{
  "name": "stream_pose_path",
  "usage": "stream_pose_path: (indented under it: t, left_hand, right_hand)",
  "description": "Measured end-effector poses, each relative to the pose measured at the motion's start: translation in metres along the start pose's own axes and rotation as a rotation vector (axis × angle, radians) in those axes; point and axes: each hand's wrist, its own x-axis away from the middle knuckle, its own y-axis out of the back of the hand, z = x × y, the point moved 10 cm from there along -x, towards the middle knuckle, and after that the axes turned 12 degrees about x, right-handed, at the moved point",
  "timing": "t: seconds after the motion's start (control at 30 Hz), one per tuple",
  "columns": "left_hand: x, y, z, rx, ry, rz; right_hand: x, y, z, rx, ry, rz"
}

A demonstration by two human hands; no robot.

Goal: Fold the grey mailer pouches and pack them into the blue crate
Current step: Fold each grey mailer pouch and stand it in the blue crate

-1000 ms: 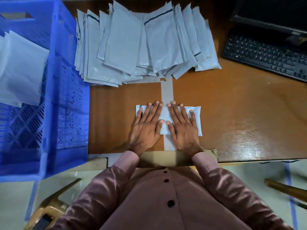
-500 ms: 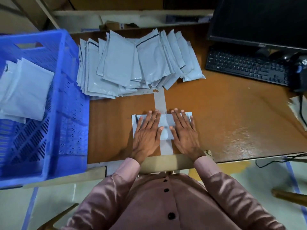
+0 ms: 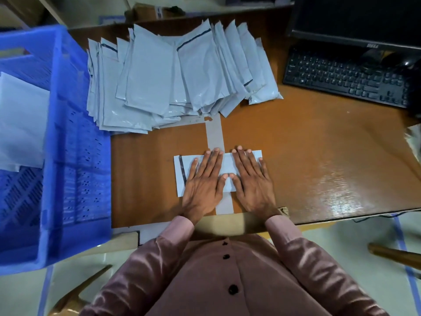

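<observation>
Blue crate [image 3: 68,156]: fills the left side of the frame, beside the left edge of the wooden desk [image 3: 307,160]; its perforated wall faces the desk.
Packed pouches [image 3: 20,119]: pale grey sheets lying inside the crate, at the far left.
Unfolded pouch pile [image 3: 177,76]: a fanned, overlapping heap in the upper centre, on the far part of the desk, its left edge near the crate wall; well apart from both hands.
Tape strip [image 3: 214,133]: a pale band on the desk running from the pile down toward the person, passing under the folded pouch.
Folded pouch [image 3: 227,163]: a small grey rectangle lying flat at centre frame, directly under both hands, its dark stripe showing at its left end.
Left hand [image 3: 202,183]: flat, palm down, fingers spread, pressing on the left half of the folded pouch; grasping nothing.
Right hand [image 3: 252,179]: flat, palm down, fingers spread, pressing on the right half; thumb tips of both hands nearly meet; grasping nothing.
Keyboard [image 3: 346,78]: black, upper right.
Monitor [image 3: 357,19]: dark screen behind the keyboard, top right corner.
</observation>
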Motion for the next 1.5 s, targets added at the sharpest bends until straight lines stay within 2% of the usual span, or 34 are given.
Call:
stream_pose_path:
  t: [0.53,0.7,0.83,0.93,1.5]
  left_hand:
    - [-0.002,-0.001,0.000,0.017,-0.015,0.018]
    - [0.005,0.015,0.007,0.242,-0.022,-0.027]
    - [0.026,0.026,0.032,0.060,0.075,-0.069]
    - [0.033,0.026,0.042,-0.016,0.066,-0.067]
    - [0.031,0.025,0.045,0.076,0.063,-0.083]
  right_hand:
    - [0.000,0.000,0.001,-0.025,0.017,0.026]
    - [0.003,0.006,0.009,-0.032,0.051,-0.019]
    - [-0.001,0.001,0.037,-0.051,0.149,-0.012]
    - [-0.004,-0.005,0.047,-0.057,0.160,0.004]
    - [-0.007,-0.003,0.047,-0.089,0.161,-0.020]
